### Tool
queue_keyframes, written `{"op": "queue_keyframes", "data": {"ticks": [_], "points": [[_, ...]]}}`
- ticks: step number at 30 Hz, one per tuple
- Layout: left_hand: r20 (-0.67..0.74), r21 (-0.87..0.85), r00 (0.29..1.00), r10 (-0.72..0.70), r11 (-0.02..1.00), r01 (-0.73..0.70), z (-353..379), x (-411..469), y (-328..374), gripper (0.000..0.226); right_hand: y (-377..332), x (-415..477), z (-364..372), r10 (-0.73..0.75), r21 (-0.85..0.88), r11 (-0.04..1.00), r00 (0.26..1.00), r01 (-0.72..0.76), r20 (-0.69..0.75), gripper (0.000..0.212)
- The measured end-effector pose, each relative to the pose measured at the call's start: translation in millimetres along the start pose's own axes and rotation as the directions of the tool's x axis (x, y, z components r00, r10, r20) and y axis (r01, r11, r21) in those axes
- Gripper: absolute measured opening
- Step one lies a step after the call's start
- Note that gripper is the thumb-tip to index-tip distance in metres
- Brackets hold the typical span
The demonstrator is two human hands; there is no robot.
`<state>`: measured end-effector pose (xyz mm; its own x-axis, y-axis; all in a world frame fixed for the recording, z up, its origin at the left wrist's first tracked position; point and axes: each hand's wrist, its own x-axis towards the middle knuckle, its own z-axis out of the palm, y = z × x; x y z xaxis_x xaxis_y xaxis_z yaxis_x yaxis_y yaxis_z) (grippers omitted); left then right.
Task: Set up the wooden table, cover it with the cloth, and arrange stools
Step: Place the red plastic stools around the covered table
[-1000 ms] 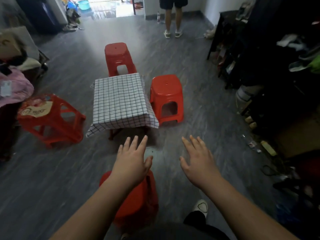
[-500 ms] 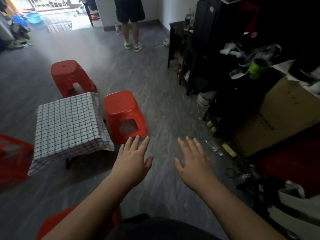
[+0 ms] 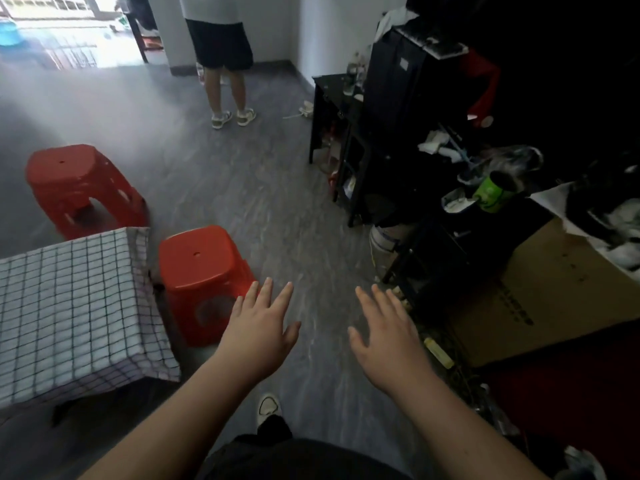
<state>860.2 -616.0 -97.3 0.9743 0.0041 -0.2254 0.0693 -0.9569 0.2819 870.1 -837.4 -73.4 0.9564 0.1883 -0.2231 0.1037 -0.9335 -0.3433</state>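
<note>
The low table stands at the left under a white checked cloth (image 3: 72, 306) that hangs over its edges; the wood is hidden. A red plastic stool (image 3: 204, 271) stands right beside the table's right side. A second red stool (image 3: 76, 188) stands behind the table's far end. My left hand (image 3: 259, 334) hovers in front of the near stool with fingers spread, holding nothing. My right hand (image 3: 388, 337) is held out over the grey floor, also spread and empty.
Another person (image 3: 225, 64) stands at the back, facing away. A black shelf unit (image 3: 346, 140) and cluttered dark furniture line the right side. A cardboard box (image 3: 540, 292) sits at the right. My shoe (image 3: 268, 407) is on the floor below my hands.
The view has swung to the right, so the table and stools have slid left. The stool near my feet and the left side stool have left the frame. Both hands stay spread.
</note>
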Motion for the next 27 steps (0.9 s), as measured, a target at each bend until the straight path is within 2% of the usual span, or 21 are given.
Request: {"op": "queue_keyframes", "data": {"ticks": [6, 14, 17, 21, 27], "points": [[0.007, 0.034, 0.997, 0.079, 0.996, -0.079, -53.1, 120.6, -19.8, 0.073, -23.5, 115.3, -27.8, 0.033, 0.008, 0.999, 0.999, -0.033, -0.017, 0.069], [0.010, 0.026, 0.998, 0.069, 0.997, -0.070, -78.5, 254.3, -17.5, 0.073, -6.1, 249.4, -61.4, 0.049, 0.099, 0.994, 0.999, -0.050, 0.012, 0.069], [-0.011, 0.024, 1.000, 0.010, 1.000, -0.009, -80.4, 309.5, -13.7, 0.074, 9.4, 314.7, -74.2, 0.001, 0.088, 0.996, 1.000, -0.003, 0.020, 0.069], [-0.065, -0.011, 0.991, -0.113, 0.994, 0.112, -78.4, 386.8, -7.1, 0.074, 22.1, 404.5, -94.1, -0.139, 0.042, 0.990, 0.986, 0.135, 0.093, 0.069], [-0.078, -0.118, 0.935, -0.346, 0.934, 0.336, -83.4, 455.3, 5.5, 0.074, 19.7, 536.4, -129.7, -0.357, -0.025, 0.928, 0.904, 0.373, 0.237, 0.069]]}}
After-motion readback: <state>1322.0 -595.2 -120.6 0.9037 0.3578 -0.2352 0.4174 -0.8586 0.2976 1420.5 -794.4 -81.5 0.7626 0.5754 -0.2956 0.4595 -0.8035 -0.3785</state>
